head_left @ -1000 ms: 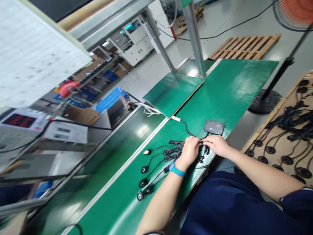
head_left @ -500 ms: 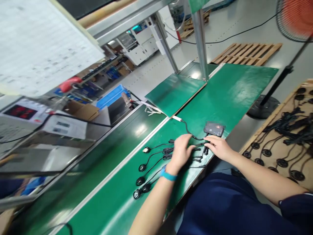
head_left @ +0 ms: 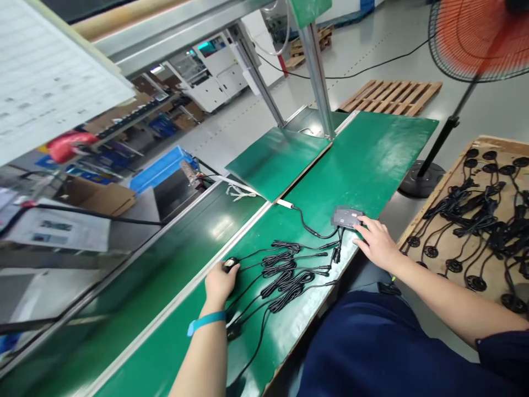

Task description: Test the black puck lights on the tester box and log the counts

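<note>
nearest the camera, a dark blue garment (head_left: 384, 347) fills the lower right, and both bare forearms reach out from it over the green matted surface (head_left: 372, 160). the left hand (head_left: 219, 284), with a light blue band (head_left: 205, 322) at the wrist, lies low on the surface with its fingers curled over a small round black puck-shaped lamp (head_left: 230, 264) at the end of a thin black lead; it seems to grip the puck, though the fingers hide most of it. another round black puck (head_left: 233, 331) lies just beside the wrist, touching the mat. to the right of the left hand, a loose bundle of coiled black cables (head_left: 287, 270) spreads over the surface, the leads running towards a cluster of small black plugs (head_left: 336, 253). the right hand (head_left: 378, 242) rests further out near the surface's right edge, fingers spread fairly wide and flat, the fingertips touching a flat dark grey rectangular box (head_left: 347, 218) into which the cables run. a white-tipped lead (head_left: 285, 203) runs from the box towards the left. off the surface to the right, a wooden tray (head_left: 438, 190) holds many more black pucks and cables. beyond, a raised green board (head_left: 276, 160) lies at a slant, a metal post (head_left: 318, 82) stands on the surface, an orange-bladed standing fan (head_left: 475, 33) stands on the floor, and a wooden pallet (head_left: 388, 96) lies well behind.
</note>
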Action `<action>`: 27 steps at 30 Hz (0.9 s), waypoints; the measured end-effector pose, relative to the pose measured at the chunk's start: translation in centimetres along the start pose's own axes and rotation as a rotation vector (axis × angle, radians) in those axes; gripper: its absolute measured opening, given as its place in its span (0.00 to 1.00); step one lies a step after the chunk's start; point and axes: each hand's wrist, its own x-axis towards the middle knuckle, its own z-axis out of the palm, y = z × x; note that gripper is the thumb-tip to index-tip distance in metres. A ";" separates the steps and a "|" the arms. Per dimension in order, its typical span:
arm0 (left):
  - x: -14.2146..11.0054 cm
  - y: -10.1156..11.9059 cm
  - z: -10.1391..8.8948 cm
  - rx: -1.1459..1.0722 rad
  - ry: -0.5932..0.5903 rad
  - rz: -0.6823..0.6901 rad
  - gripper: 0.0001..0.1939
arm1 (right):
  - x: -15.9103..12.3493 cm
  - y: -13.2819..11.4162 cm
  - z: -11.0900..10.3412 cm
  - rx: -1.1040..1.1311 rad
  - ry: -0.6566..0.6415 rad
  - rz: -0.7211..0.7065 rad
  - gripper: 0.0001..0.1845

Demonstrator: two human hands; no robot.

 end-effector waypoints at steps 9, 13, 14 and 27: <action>-0.3 -0.3 0.3 -0.376 0.074 -0.034 0.25 | 0.0 1.1 1.1 0.040 0.118 -0.035 0.20; -0.2 -0.9 0.6 -0.409 0.074 -0.030 0.25 | 0.0 1.1 1.1 0.044 0.133 -0.050 0.21; -0.2 -1.0 0.6 -0.413 0.075 -0.025 0.25 | -0.1 1.0 1.1 0.042 0.135 -0.048 0.21; -0.4 -0.9 0.1 -0.400 0.060 -0.020 0.27 | 0.3 0.6 0.7 0.019 0.151 -0.034 0.17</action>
